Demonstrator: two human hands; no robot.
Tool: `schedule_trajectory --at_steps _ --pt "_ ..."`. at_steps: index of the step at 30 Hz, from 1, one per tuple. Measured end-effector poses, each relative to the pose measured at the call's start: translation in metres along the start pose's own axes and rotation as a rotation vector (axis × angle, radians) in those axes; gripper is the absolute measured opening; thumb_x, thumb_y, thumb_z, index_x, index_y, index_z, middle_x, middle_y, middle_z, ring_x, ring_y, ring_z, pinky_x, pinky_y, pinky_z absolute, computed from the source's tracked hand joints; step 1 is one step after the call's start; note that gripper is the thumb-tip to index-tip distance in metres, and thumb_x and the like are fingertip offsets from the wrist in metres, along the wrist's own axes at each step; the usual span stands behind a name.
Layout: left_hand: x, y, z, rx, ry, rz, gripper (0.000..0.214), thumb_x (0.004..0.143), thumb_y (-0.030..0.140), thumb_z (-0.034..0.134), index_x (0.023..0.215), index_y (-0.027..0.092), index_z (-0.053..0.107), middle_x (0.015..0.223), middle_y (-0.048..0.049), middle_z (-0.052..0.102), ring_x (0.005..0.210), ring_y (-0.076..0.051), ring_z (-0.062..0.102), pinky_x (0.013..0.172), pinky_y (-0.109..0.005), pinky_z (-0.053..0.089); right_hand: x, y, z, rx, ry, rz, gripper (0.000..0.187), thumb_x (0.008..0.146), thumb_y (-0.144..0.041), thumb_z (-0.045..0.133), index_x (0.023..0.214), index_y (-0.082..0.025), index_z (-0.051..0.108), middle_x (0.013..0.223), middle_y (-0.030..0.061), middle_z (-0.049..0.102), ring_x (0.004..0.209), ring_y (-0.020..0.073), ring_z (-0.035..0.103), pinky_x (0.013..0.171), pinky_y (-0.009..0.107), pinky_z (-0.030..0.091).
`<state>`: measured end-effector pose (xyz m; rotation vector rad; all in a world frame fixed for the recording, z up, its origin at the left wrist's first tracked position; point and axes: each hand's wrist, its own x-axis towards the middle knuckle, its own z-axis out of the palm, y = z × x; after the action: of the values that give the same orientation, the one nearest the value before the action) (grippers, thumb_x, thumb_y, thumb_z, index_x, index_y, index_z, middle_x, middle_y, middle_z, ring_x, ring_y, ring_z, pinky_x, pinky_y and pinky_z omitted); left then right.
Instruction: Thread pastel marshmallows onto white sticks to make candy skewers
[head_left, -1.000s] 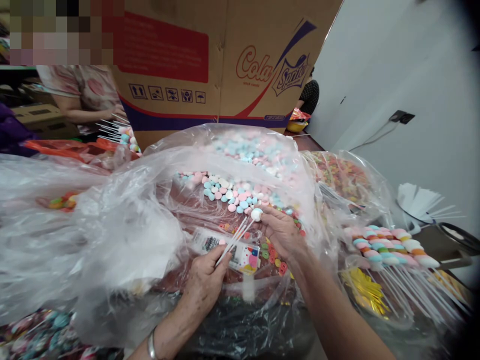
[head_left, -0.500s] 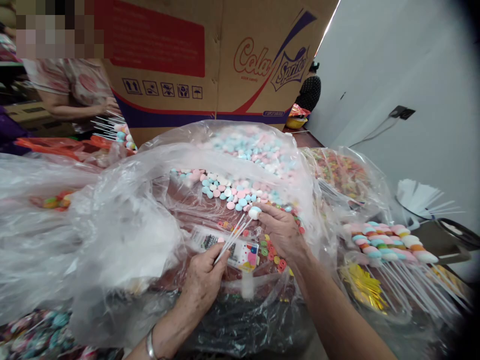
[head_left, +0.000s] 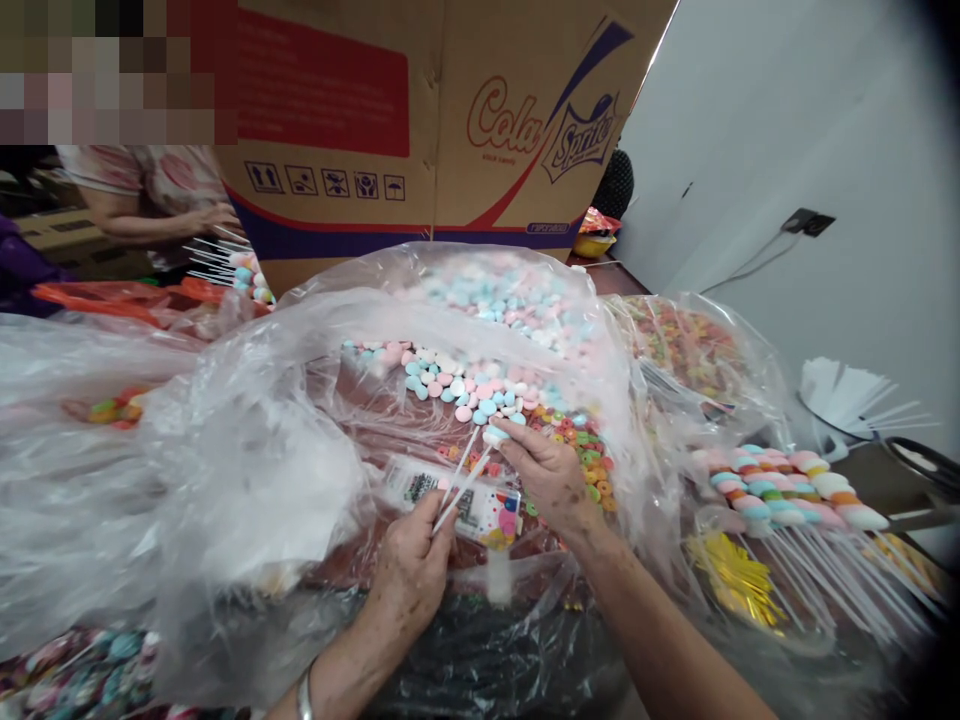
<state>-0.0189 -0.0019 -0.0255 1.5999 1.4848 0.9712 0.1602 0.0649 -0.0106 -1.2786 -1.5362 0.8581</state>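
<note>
Left hand (head_left: 412, 558) grips sticks (head_left: 464, 489) low: likely light, stiff. Right hand (head_left: 551, 475) pinches candy (head_left: 494, 437) by its side: likely soft.

The candies (head_left: 444, 380) look matt, the sheeting (head_left: 262, 470) glossy plastic, the carton (head_left: 330, 195) cardboard.
</note>
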Motion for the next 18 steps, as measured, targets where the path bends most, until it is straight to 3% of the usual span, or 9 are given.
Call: schedule_trajectory --at_steps 8,12,15,18 --pt "0.000 0.000 -0.002 0.025 0.010 -0.014 0.032 0.090 0.040 0.039 0.064 0.025 0.048 0.053 0.0044 0.051 0.050 -0.016 0.050 0.054 -0.025 0.038 -0.010 -0.012 0.009 -0.257 -0.040 -0.308 0.037 0.091 -0.022 0.049 0.122 -0.027 0.069 0.120 0.0037 0.071 0.108 0.0205 0.068 0.098 0.037 0.053" --pt "0.000 -0.002 -0.004 0.001 0.007 -0.013 0.032 0.091 0.042 0.041 0.067 0.023 0.051 0.057 0.0043 0.051 0.054 -0.015 0.048 0.056 -0.025 0.038 -0.020 -0.016 0.019 -0.327 -0.101 -0.357 0.037 0.093 -0.021 0.047 0.125 -0.028 0.066 0.115 0.0049 0.073 0.104 0.0207 0.069 0.093 0.037 0.054" --pt "0.000 -0.004 -0.005 -0.019 -0.008 -0.023 0.031 0.091 0.042 0.044 0.069 0.023 0.053 0.058 0.0056 0.050 0.054 -0.014 0.045 0.055 -0.024 0.037 -0.030 -0.020 0.027 -0.378 -0.173 -0.407 0.036 0.095 -0.022 0.043 0.122 -0.019 0.068 0.107 0.0101 0.074 0.097 0.0226 0.070 0.091 0.038 0.055" --pt "0.000 -0.005 -0.005 -0.051 -0.021 -0.051 0.029 0.092 0.042 0.046 0.075 0.022 0.057 0.058 0.0066 0.050 0.053 -0.013 0.045 0.054 -0.023 0.036 -0.031 -0.026 0.017 -0.392 -0.212 -0.408 0.037 0.096 -0.025 0.043 0.124 -0.018 0.067 0.108 0.0099 0.074 0.096 0.0224 0.069 0.092 0.037 0.053"
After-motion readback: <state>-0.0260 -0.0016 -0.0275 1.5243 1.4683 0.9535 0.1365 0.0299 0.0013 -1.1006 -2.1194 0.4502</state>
